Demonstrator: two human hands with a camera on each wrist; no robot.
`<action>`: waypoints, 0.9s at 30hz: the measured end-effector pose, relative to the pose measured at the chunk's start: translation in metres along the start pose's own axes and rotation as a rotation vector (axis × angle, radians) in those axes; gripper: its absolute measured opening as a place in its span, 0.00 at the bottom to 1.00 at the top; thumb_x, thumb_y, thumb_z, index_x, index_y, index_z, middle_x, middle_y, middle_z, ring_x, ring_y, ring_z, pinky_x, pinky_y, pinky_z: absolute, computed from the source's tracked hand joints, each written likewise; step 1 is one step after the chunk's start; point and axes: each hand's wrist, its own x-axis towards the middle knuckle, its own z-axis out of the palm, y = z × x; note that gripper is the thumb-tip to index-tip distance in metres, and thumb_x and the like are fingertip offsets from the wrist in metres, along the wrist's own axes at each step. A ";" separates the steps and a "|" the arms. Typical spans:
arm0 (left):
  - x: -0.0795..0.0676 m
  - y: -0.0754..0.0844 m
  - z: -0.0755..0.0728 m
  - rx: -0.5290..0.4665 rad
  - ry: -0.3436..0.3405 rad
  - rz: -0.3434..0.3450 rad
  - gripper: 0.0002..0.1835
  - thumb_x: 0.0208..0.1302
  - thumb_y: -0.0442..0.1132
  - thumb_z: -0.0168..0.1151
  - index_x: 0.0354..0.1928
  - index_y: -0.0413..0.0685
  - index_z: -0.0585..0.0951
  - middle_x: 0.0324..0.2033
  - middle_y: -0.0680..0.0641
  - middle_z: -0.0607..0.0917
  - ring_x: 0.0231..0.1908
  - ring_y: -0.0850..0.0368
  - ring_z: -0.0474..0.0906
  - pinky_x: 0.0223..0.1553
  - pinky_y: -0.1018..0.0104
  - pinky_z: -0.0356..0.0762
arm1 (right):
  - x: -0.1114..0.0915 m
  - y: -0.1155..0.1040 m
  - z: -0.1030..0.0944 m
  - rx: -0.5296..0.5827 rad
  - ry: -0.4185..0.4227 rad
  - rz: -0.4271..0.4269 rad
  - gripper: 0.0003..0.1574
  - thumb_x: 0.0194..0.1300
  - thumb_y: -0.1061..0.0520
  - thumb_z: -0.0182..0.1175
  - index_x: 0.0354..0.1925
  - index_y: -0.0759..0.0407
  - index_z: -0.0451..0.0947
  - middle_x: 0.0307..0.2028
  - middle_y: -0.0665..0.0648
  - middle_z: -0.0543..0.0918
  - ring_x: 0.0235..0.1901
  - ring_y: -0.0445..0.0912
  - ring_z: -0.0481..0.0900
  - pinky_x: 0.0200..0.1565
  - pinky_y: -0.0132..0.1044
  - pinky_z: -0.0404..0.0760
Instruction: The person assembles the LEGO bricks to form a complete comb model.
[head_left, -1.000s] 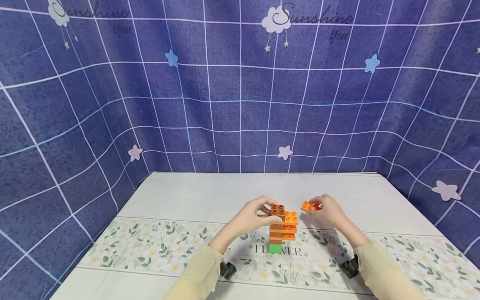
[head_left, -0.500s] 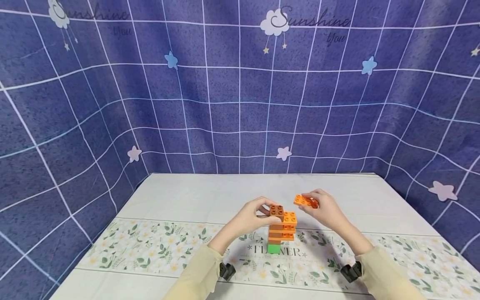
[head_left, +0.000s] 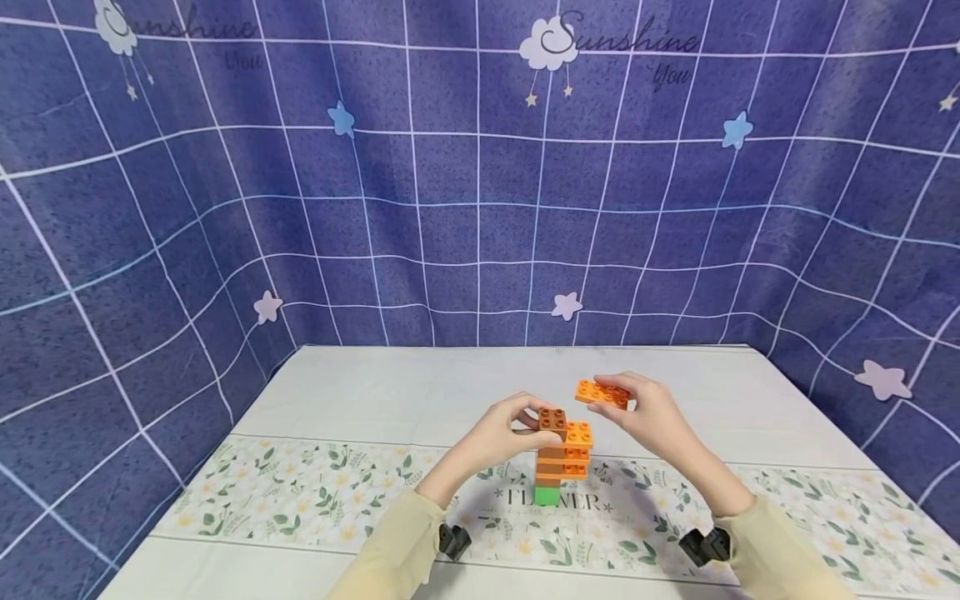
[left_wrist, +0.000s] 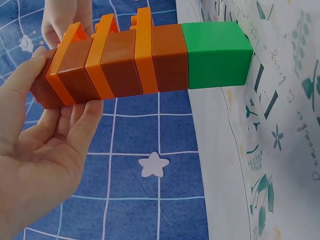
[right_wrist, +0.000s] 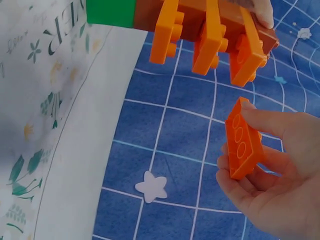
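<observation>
A tower of toy building blocks stands upright on the table, with a green block (left_wrist: 217, 55) at its foot. Brown blocks (left_wrist: 120, 64) alternate above it with orange plates (right_wrist: 165, 32) that jut out to the right. My left hand (head_left: 495, 432) grips the top brown block (head_left: 552, 422), thumb on the near side and fingers behind. Up and to the right of the tower, my right hand (head_left: 652, 417) pinches a loose orange plate (head_left: 602, 393) by its right end. The right wrist view shows this plate's hollow underside, apart from the tower.
The table (head_left: 405, 375) has a white cover with a floral band. Behind and at both sides hangs a blue grid-patterned curtain (head_left: 450, 225) with stars. A dark wrist device (head_left: 453, 542) sits by the left sleeve, another (head_left: 705, 546) by the right.
My right hand has moved up and left with the orange plate, bringing it nearer the tower's top; more of the plate shows now. The left hand keeps its hold on the top brown block.
</observation>
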 end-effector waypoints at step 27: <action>0.001 -0.001 0.000 -0.016 -0.008 0.001 0.18 0.56 0.48 0.68 0.48 0.54 0.79 0.46 0.54 0.80 0.42 0.62 0.76 0.45 0.72 0.78 | -0.005 -0.038 -0.003 0.149 -0.032 -0.106 0.25 0.56 0.52 0.67 0.52 0.58 0.79 0.47 0.55 0.83 0.49 0.52 0.79 0.51 0.53 0.77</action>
